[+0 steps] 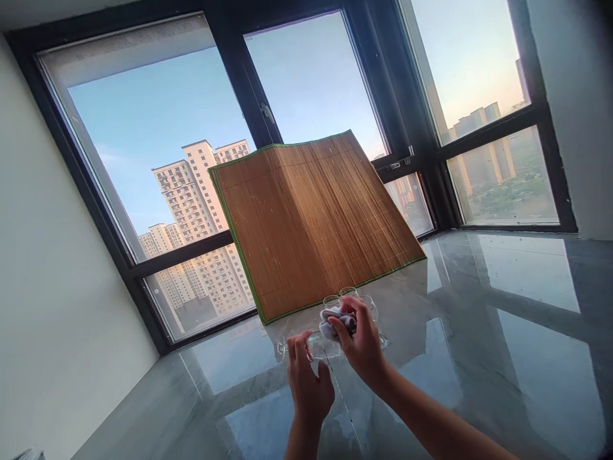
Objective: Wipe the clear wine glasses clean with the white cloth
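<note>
My left hand (308, 382) grips a clear stemmed glass (306, 348) that lies on its side, its base pointing left. My right hand (363, 342) is closed on a crumpled white cloth (335, 321) pressed against the mouth of that glass. Just behind the hands, several more clear glasses (347, 297) stand upright on the glossy grey floor (479, 332), in front of a brown bamboo mat (311, 217).
The bamboo mat with green edging leans upright against the dark-framed windows (249, 76). A white wall (52, 306) runs along the left. The shiny floor stretches to the right and towards me. High-rise buildings show outside.
</note>
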`<state>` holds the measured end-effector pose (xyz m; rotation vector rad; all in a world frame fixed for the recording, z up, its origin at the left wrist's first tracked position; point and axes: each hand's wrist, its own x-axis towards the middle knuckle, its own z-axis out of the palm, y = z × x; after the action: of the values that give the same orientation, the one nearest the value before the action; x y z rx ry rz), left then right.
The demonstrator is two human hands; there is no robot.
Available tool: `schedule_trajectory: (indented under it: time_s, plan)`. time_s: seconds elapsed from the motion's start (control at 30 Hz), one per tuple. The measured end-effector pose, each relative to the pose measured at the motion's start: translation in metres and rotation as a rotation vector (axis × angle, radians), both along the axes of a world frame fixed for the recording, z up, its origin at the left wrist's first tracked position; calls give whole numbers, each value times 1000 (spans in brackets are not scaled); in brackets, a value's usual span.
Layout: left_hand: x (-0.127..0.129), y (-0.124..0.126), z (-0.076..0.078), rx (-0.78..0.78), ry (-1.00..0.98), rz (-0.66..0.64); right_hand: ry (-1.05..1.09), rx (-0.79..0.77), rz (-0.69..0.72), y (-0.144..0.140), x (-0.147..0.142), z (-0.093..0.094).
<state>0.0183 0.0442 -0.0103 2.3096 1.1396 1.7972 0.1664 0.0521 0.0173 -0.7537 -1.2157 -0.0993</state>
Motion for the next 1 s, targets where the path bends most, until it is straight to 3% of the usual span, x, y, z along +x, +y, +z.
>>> schedule_trajectory:
  time_s: [0.23, 0.47, 0.8, 1.0]
  plan:
    - [6, 9, -7, -60, -62, 212, -144, -98, 243, -13, -10, -2]
    - [-1, 16, -4, -75, -118, 327, -231, -270, 330, -20, -12, -1]
    - [-5, 16, -3, -69, -87, 373, -262, -379, 466, -19, -10, -1]
    - [-5, 12, -3, -125, -93, 327, -282, -441, 520, -19, -6, 3]
